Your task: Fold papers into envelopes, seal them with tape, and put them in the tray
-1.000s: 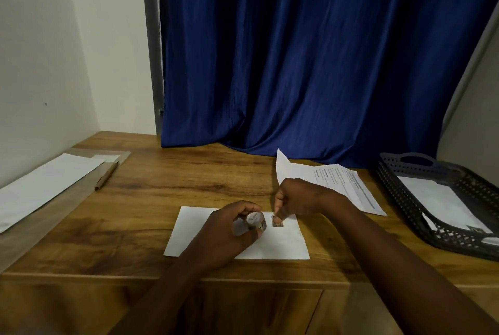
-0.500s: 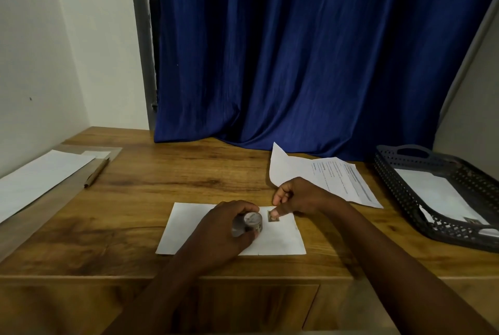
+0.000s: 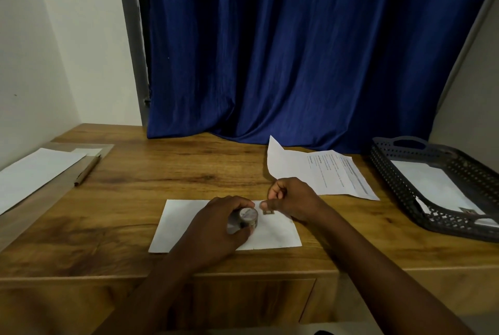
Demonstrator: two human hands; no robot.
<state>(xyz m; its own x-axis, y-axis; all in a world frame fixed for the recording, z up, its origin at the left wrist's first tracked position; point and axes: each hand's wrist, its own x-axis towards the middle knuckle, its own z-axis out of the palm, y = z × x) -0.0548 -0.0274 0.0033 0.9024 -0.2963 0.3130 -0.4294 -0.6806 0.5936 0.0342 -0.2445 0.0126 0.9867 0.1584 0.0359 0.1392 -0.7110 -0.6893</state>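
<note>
The envelope (image 3: 272, 235) lies flat, long axis left-right. The left hand (image 3: 216, 226) grips the tape roll (image 3: 247, 217); the right hand (image 3: 291, 198) pinches the tape end (image 3: 268, 212).

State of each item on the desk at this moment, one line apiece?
Folded envelope: flat on desk, under both hands.
Tape roll: gripped by left hand.
Tape piece: on envelope, at right hand fingertips.
Tray: holds a taped envelope.
Printed sheet: loose, corner lifted.
</note>
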